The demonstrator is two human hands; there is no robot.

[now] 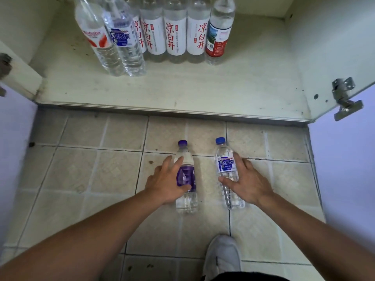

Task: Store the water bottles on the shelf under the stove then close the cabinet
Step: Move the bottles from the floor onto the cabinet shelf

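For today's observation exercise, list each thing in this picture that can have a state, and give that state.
Purple-label bottle: upright on the floor, capped, left hand closing around it.
Blue-label bottle: upright on the floor, capped, right hand closing around it.
Shelved bottles: upright on the cabinet shelf.
Right cabinet door: open.
Left cabinet door: open.

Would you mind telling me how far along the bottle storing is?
Done: seven bottles stand on the shelf. In hand: left hand reaches the purple-label bottle, right hand the blue-label bottle, both on the floor. Left: shelving both, closing the doors.
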